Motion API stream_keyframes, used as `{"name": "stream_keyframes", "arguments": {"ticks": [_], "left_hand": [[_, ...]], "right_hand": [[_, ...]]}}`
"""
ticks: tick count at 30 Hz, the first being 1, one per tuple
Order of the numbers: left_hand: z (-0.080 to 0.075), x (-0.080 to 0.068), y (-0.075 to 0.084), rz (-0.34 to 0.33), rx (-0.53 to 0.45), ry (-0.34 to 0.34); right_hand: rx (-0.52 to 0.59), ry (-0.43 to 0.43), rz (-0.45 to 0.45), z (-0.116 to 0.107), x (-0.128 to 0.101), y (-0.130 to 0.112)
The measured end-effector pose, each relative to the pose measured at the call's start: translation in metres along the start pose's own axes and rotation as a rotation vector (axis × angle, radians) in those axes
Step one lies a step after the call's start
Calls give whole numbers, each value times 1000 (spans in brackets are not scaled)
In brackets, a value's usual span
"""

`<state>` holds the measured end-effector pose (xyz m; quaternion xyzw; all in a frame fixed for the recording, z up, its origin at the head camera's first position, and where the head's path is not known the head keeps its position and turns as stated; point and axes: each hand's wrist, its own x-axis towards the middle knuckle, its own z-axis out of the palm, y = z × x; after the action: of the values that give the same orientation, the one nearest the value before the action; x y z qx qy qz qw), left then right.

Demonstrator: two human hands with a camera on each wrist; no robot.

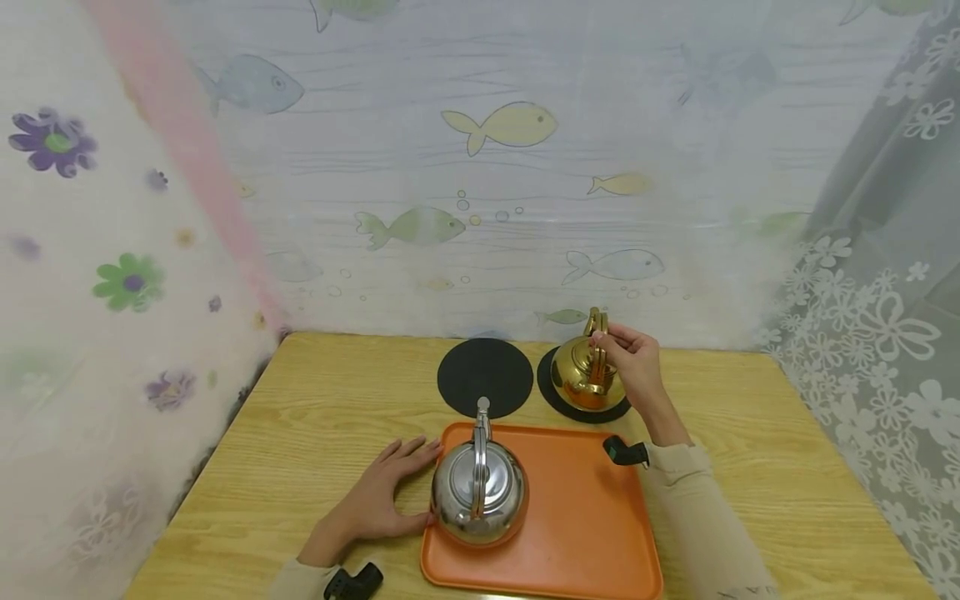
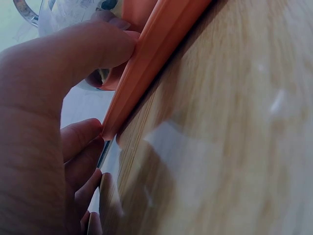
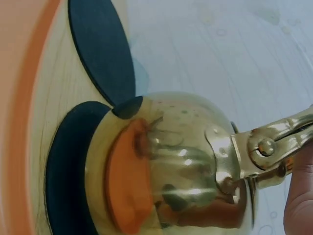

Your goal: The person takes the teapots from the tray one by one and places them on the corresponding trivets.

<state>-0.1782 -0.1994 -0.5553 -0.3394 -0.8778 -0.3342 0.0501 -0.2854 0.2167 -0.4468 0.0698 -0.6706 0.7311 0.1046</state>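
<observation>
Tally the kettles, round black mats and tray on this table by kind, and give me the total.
Kettles: 2, the gold kettle and the silver kettle
Round black mats: 2, the bare mat and the covered mat under the gold kettle
Trays: 1, the orange tray
Total: 5

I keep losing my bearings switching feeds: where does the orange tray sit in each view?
Head: orange tray, bottom centre-right, under the silver kettle.
Left wrist: its rim slants from upper centre down leftward.
Right wrist: its rim runs along the left side, top to bottom.
Shared landmark: the wooden table, beside the tray in every view.
</observation>
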Motion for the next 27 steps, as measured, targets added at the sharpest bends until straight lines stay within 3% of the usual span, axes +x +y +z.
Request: {"name": "stream_keyframes", "arguments": {"ticks": [5,13,27], "left_hand": [[2,-3,2,0,13,5],[6,-5,7,15,18,22],[4,-5,7,-3,-6,1]], "right_hand": [[7,15,41,2,2,4],[131,22,43,2,-2,6],[102,43,69,4,-1,3]]}}
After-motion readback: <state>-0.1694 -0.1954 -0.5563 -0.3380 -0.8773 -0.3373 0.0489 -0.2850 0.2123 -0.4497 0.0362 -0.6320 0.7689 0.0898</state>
